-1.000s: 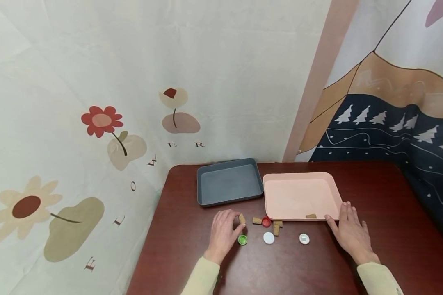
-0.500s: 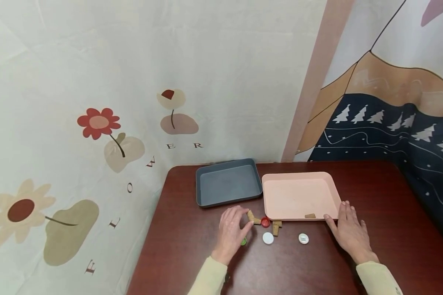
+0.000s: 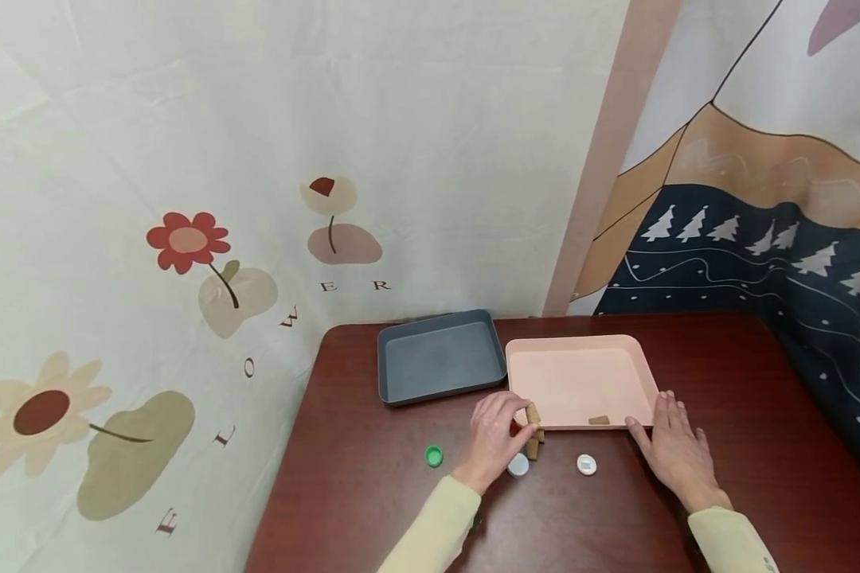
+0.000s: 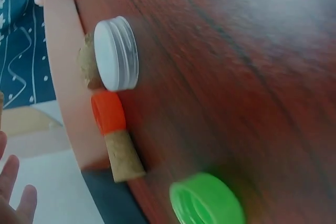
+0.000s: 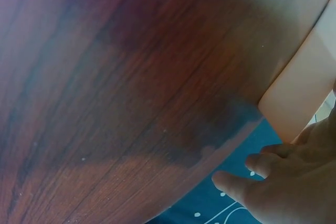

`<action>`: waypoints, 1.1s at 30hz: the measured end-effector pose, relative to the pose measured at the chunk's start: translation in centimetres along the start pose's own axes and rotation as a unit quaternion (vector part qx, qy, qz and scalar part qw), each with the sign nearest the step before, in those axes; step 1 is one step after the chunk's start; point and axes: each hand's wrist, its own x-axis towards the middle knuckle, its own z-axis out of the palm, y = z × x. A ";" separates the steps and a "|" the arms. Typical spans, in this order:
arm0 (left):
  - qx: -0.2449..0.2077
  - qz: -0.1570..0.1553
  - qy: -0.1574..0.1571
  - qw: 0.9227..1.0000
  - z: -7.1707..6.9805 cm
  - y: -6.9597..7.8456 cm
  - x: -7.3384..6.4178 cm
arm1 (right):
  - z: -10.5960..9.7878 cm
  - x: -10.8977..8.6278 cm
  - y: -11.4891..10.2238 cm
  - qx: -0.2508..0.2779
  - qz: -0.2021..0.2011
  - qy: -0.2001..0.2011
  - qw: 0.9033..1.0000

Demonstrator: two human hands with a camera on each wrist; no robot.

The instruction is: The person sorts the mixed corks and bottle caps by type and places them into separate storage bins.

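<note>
My left hand (image 3: 489, 442) pinches a tapered cork (image 3: 533, 412) between thumb and fingertips, over the near-left corner of the pink tray (image 3: 580, 372). Its wrist partly covers the scene, and only a sliver of the red bottle cap (image 3: 514, 428) shows past the fingers. In the left wrist view, another cork (image 4: 124, 157) lies against that red cap. Below the held cork, more cork (image 3: 533, 450) lies by the tray's front. Inside the tray sits one cork (image 3: 599, 419). My right hand (image 3: 682, 463) rests with extended fingers at the tray's near-right corner.
A white screw cap (image 3: 518, 465) is just right of the left wrist. Further right lies a second white cap (image 3: 586, 465); a green cap (image 3: 433, 456) is on the left. The dark blue-grey tray (image 3: 440, 360) stands behind, beside the pink one, on the brown table (image 3: 344, 477).
My left hand has carried the cork rightward, from near the green cap to the pink tray's near-left corner. The green cap is uncovered and appears further left. My right hand has stayed put.
</note>
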 end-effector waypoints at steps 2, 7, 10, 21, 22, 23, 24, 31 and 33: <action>0.013 -0.001 -0.021 1.000 0.5 0.2 0.4 | 0.0 0.0 -0.1 0.000 0.001 0.000 1.000; 0.058 -0.024 -0.068 0.996 2.0 0.5 1.3 | -0.1 -0.1 -0.2 0.001 -0.002 0.001 1.000; 0.078 -0.040 -0.082 0.993 2.7 0.6 1.7 | -0.1 -0.1 -0.2 0.001 -0.004 0.001 1.000; 0.136 -0.072 -0.126 0.980 4.1 0.8 3.0 | 0.0 -0.1 -0.2 -0.006 -0.005 0.005 1.000; 0.142 -0.075 -0.130 0.978 4.3 0.7 3.0 | 0.1 -0.1 -0.2 -0.006 -0.005 0.006 1.000; 0.148 -0.076 -0.136 0.977 4.4 0.7 3.0 | 0.1 -0.1 -0.2 -0.007 -0.006 0.007 1.000; 0.153 -0.079 -0.139 0.975 4.5 0.6 3.0 | 0.1 -0.1 -0.2 -0.007 -0.007 0.008 1.000; 0.178 -0.094 -0.150 0.968 4.8 0.4 3.1 | 0.1 0.0 -0.2 -0.006 -0.008 0.011 1.000; 0.167 -0.096 -0.145 0.971 4.8 0.3 3.0 | 0.1 0.0 -0.2 -0.005 -0.007 0.010 1.000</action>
